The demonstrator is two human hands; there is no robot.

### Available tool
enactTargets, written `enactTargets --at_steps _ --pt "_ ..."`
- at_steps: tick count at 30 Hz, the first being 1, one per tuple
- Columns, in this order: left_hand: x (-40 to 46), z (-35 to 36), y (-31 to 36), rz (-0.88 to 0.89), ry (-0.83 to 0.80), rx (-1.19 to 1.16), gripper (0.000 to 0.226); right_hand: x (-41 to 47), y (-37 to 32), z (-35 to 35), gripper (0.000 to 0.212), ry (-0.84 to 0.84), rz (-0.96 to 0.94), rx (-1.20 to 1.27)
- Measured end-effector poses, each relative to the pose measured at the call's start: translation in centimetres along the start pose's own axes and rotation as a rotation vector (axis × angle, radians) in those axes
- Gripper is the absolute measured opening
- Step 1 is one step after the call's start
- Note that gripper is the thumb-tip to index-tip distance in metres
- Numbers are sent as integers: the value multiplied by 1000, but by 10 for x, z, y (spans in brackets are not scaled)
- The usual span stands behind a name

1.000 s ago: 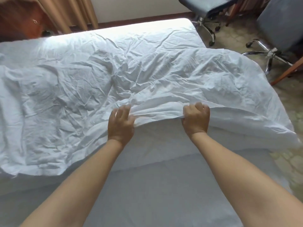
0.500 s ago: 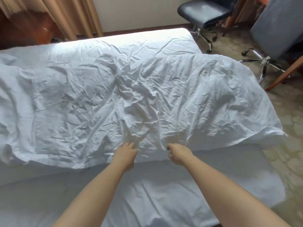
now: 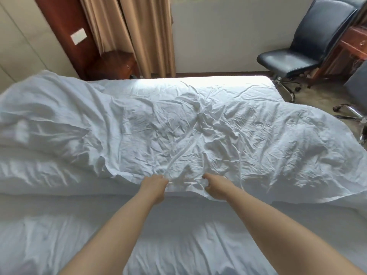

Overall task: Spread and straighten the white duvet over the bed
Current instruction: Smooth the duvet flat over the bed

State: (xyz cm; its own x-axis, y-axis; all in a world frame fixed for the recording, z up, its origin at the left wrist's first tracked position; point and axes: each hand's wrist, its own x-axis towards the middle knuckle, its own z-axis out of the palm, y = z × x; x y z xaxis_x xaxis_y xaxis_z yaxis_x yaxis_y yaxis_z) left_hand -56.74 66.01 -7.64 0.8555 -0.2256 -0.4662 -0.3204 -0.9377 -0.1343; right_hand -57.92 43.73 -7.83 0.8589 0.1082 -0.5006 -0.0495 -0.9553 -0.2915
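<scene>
At the duvet's near edge, about midway along it, the left hand and right hand sit close together, each with fingers curled into the white fabric, grasping the hem. Creases fan out from both grips toward the far side. The duvet lies with its long axis running left to right across the bed, crumpled throughout. Its left end is bunched high near the bed's left edge; its right end overhangs the bed's right edge and billows above the floor. It reaches the bed's far edge, while the near strip of the bed shows bare sheet. Past the far right corner stands a dark chair; curtains hang behind the far edge.
</scene>
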Motion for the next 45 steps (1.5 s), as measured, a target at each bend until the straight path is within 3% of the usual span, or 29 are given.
enactTargets --at_steps 8,20,29,34,45 --pt "-102 39 -150 -99 49 -30 46 -28 -168 36 50 84 -122 -250" --pt "-183 76 -348 -252 106 -182 46 -11 -382 68 50 139 -259 -333" --pt "-133 75 -495 -243 191 -133 41 109 -506 75 48 145 -300 -281" --pt "-93 81 -574 -227 93 -84 45 177 -570 83 46 100 -279 -201" --pt "-14 67 -705 -156 126 -40 32 267 -650 72 43 157 -138 -83"
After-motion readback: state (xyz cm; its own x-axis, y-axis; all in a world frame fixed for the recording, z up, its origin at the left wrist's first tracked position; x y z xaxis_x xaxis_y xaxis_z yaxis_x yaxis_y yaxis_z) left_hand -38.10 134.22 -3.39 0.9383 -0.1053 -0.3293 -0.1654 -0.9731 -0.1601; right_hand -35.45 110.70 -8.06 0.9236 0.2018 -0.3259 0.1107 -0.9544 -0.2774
